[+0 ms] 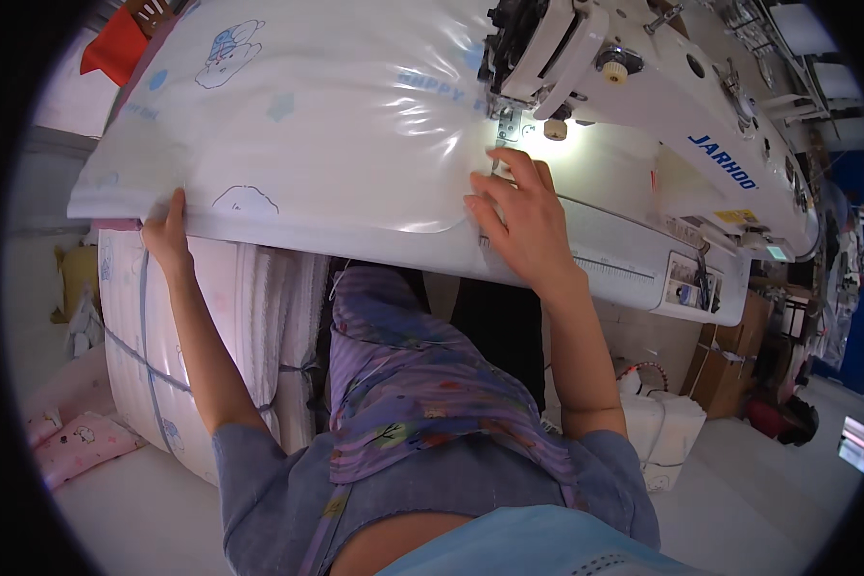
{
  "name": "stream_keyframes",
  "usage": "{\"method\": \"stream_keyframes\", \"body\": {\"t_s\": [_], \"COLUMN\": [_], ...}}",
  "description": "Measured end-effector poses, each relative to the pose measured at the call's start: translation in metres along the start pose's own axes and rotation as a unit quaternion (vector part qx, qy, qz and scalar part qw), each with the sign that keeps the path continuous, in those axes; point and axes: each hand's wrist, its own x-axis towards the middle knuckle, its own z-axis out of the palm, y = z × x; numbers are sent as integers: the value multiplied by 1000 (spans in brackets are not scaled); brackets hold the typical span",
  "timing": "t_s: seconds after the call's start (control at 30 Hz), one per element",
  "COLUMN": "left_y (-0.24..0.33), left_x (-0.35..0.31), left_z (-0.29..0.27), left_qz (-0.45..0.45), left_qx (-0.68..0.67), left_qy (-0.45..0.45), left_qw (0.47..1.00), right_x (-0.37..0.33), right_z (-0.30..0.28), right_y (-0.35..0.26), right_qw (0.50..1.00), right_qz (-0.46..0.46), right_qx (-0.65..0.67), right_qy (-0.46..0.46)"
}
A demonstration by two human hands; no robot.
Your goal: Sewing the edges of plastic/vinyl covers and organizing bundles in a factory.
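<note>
Yellow label, small panel on machine; cardboard boxes right.

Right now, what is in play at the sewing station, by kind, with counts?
Hands on the sheet: 2, left hand at the near edge, right hand flat by the needle
Clear printed plastic sheet: 1
White sewing machine: 1
Strapped white bundle below the table: 1
Total: 5
</note>
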Motion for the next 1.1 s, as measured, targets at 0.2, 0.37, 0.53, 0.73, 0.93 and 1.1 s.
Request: {"method": "stream_keyframes", "body": {"t_s": [0.2, 0.37, 0.53, 0.73, 0.93, 1.1], "left_y": [18, 9, 10, 3, 28, 45], "left_x": [31, 32, -43, -221, -372, -357], "left_z": [23, 29, 3, -17, -15, -22], "left_qz": [59, 108, 102, 23, -153, -528], "left_qx": [290, 329, 250, 51, -83, -239], "left_qy": [-6, 18, -20, 9, 12, -74], "left_qw": [955, 938, 963, 998, 985, 812], "right_x": [0, 2, 2, -3, -85, -105], "right_z": [15, 19, 17, 16, 27, 119], "right_y": [-5, -5, 11, 7, -49, -55], "right_qw": [995, 992, 990, 986, 973, 750], "right_qz": [-57, -40, -22, -26, 121, 231], "right_qx": [-78, -121, -135, -146, 112, 597], "right_qy": [12, 10, 37, 77, -164, -167]}}
